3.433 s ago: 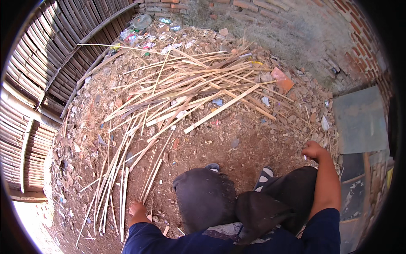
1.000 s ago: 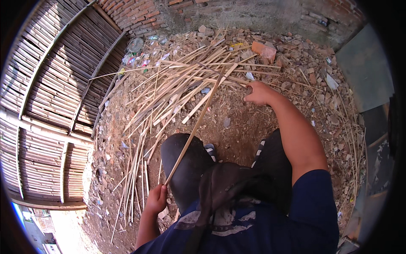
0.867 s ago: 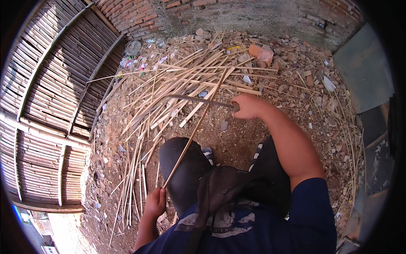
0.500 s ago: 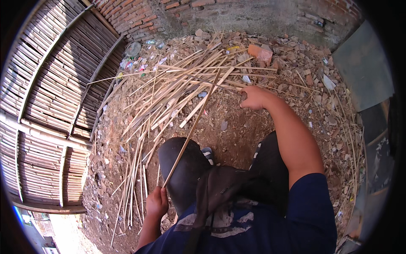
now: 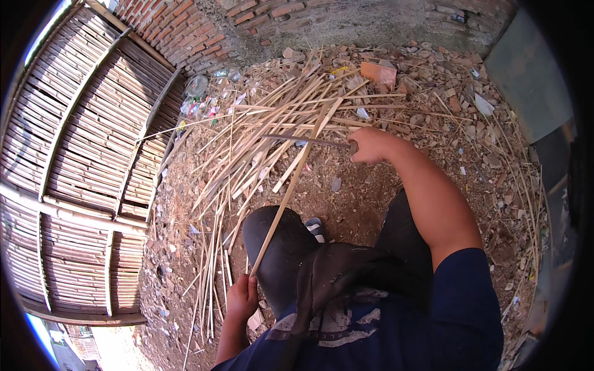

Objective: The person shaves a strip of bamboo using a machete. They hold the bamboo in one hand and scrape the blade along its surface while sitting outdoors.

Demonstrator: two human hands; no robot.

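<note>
My left hand (image 5: 242,298), low beside my left knee, is closed round the near end of a long bamboo strip (image 5: 286,198). The strip slants up and away over the knee, its far end above a loose heap of similar strips (image 5: 244,157). My right arm is stretched forward, and my right hand (image 5: 369,145) grips the handle of a long knife (image 5: 309,141). Its dark narrow blade points left and crosses the strip near the far end; whether the two touch, I cannot tell.
A bamboo-slat panel (image 5: 80,179) stands on the left, and a brick wall (image 5: 278,25) closes the far side. Rubble, a broken orange brick (image 5: 378,74) and litter cover the ground. Grey sheets (image 5: 526,86) lean at the right. My knees are bent below.
The bamboo strip has turned, so its pale broad face shows instead of a darker side. The knife's blade has come lower and now stands out across the strip. The whole view has shifted slightly.
</note>
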